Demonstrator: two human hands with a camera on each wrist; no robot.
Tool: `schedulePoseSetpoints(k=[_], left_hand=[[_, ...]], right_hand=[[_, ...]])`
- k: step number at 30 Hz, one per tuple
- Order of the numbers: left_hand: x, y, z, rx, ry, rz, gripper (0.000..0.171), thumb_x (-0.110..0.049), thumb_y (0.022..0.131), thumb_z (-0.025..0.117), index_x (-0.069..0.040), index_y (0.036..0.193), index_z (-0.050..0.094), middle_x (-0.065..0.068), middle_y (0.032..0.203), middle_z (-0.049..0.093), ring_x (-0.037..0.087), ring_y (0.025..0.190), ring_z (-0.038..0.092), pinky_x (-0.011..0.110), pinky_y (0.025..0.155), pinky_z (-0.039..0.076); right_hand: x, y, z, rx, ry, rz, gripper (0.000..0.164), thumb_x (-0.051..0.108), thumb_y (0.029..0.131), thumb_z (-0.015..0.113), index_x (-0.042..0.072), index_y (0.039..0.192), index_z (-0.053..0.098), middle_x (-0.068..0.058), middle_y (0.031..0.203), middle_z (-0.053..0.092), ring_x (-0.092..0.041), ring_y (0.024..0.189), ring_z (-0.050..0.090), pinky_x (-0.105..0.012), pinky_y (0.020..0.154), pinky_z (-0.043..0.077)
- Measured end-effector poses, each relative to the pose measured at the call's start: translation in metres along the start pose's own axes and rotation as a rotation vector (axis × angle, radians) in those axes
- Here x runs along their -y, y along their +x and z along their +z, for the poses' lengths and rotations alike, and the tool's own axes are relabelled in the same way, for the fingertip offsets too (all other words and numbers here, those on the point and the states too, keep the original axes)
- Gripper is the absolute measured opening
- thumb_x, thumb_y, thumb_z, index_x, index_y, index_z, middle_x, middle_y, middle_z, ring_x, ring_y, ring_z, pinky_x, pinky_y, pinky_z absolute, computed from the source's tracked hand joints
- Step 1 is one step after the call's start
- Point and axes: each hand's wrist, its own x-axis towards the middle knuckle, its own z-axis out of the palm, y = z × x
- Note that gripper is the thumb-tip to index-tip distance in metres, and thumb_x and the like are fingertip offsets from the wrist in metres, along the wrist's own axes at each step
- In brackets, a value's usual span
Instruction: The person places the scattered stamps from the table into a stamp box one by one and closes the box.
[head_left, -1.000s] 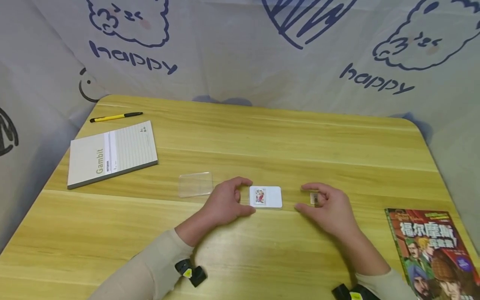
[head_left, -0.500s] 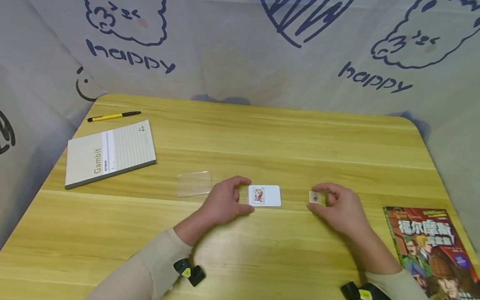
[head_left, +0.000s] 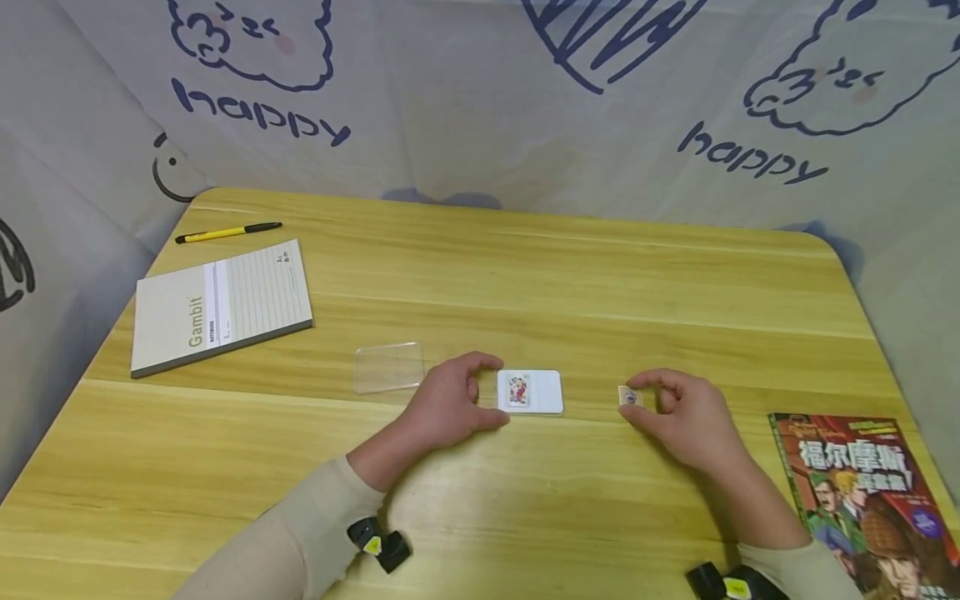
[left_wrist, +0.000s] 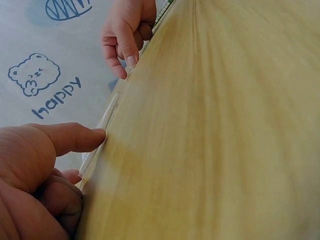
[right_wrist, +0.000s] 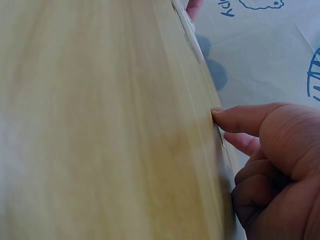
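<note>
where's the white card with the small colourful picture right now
In the head view, the white card lies on the table slightly right of centre, between the left hand, at its left end, and the right hand, farther off.

There's 1 ntbk. (head_left: 172, 312), 1 pen (head_left: 228, 233), 1 bk. (head_left: 862, 479), 1 clr. lid (head_left: 388, 367), 1 wht. card (head_left: 545, 392) & 1 sm. tile (head_left: 629, 397).

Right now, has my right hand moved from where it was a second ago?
Yes. In the head view, the right hand has shifted slightly rightward, nearer the comic book.
</note>
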Motion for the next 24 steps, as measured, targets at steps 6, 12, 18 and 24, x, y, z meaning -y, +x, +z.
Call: schedulePoseSetpoints(k=[6,12,18,24], left_hand=[[0.0,-0.0002,-0.0002,0.002,-0.006,0.0,0.065,-0.011,0.072,0.09,-0.006,0.13,0.061,-0.001,0.065,0.047,0.011,0.055,0.041,0.029,0.053,0.037],[-0.0001,-0.0004,-0.0005,0.003,-0.01,-0.002,0.065,-0.011,0.072,0.09,-0.006,0.13,0.061,-0.002,0.064,0.046,0.011,0.055,0.041,0.029,0.053,0.036],[-0.0001,-0.0004,-0.0004,0.007,-0.014,-0.004,0.065,-0.011,0.072,0.09,-0.006,0.13,0.061,-0.002,0.064,0.046,0.011,0.055,0.041,0.029,0.053,0.036],[-0.0004,-0.0004,-0.0004,0.007,-0.013,-0.001,0.065,-0.011,0.072,0.09,-0.005,0.13,0.061,-0.002,0.064,0.046,0.011,0.055,0.041,0.029,0.053,0.037]], right_hand=[[-0.0023,0.0009,0.0005,0.012,-0.001,-0.012,0.029,0.027,0.088,0.08,0.009,0.109,0.072,0.005,0.055,0.03,-0.01,0.048,0.024,-0.032,0.065,0.042],[-0.0042,0.0007,0.002,-0.012,0.013,-0.039,0.026,0.023,0.087,0.081,0.01,0.106,0.072,0.006,0.055,0.029,-0.009,0.048,0.024,-0.03,0.064,0.042],[-0.0057,0.0004,0.0026,-0.033,0.021,-0.045,0.024,0.025,0.086,0.082,0.011,0.104,0.072,0.007,0.054,0.028,-0.008,0.048,0.023,-0.029,0.065,0.044],[-0.0059,0.0017,0.0047,-0.056,0.045,-0.061,0.025,0.026,0.086,0.082,0.011,0.104,0.072,0.007,0.054,0.028,-0.008,0.048,0.023,-0.027,0.065,0.044]])
